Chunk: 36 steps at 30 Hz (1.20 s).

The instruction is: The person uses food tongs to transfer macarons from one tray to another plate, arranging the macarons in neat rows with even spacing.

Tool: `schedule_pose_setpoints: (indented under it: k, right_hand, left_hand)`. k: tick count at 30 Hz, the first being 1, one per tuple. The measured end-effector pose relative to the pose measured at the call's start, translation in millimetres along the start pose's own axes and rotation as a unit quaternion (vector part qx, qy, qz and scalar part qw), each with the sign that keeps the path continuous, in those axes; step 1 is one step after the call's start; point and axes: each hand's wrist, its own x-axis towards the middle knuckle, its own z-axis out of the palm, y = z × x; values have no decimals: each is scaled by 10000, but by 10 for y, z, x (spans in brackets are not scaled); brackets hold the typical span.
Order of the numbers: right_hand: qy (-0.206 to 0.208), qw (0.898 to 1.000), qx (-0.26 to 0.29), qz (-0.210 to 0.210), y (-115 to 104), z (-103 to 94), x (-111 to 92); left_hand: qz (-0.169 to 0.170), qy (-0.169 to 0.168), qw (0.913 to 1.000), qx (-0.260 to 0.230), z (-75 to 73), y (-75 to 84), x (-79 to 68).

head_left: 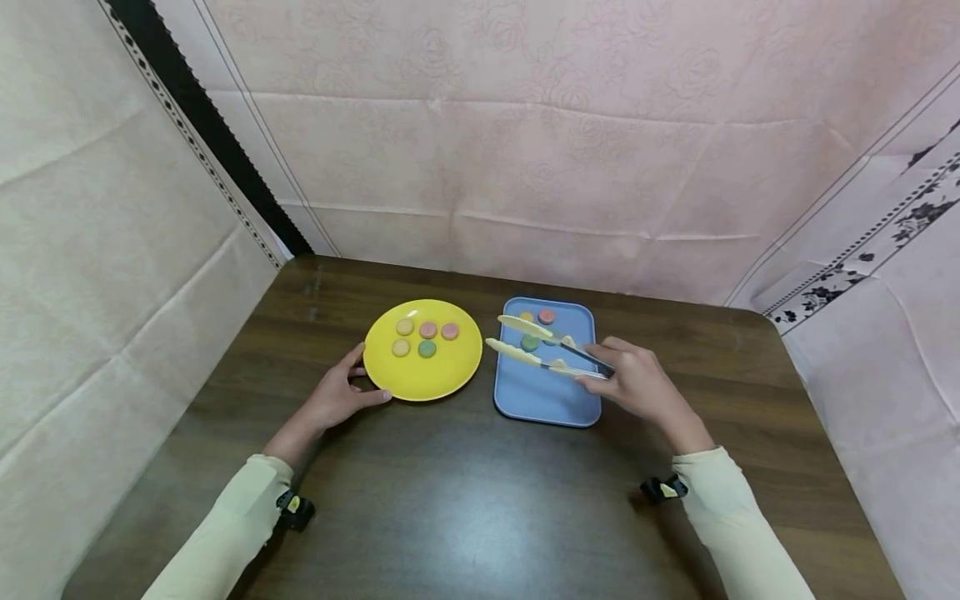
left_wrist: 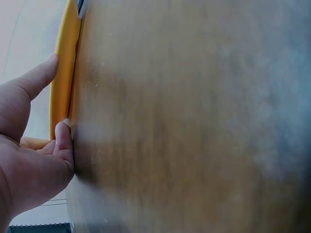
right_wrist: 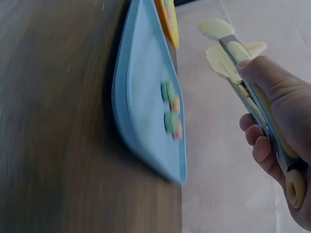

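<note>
Holding a round yellow plate [head_left: 420,379] at its rim, the left hand [head_left: 335,400] has thumb and fingers set apart and curved about the edge. Five small round pastel macarons [head_left: 427,330] lie on the plate: two yellow, two pink, one green. The right hand [head_left: 637,377] grips cream-and-metal tongs [head_left: 557,364], fingers wrapped about the handles; the tongs' tips stand apart over a rectangular blue tray [head_left: 547,404]. Toward that tray's far end lie two green, one pink and one yellow macaron. Plate and tray sit side by side, slightly apart, on a dark brown wooden bench [head_left: 450,492].
</note>
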Motion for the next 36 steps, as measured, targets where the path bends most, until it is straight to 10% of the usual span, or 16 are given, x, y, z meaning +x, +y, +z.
schedule_pose_setpoints:
  k: [17,36]
  right_hand:
    - [254,9984,-446,234,630,-97,-341]
    - [-30,9978,-435,507,751,20,-390]
  left_hand:
    - [108,-4,9999,16,-9,-13,11]
    - [56,-39,10000,0,-7,-19,9]
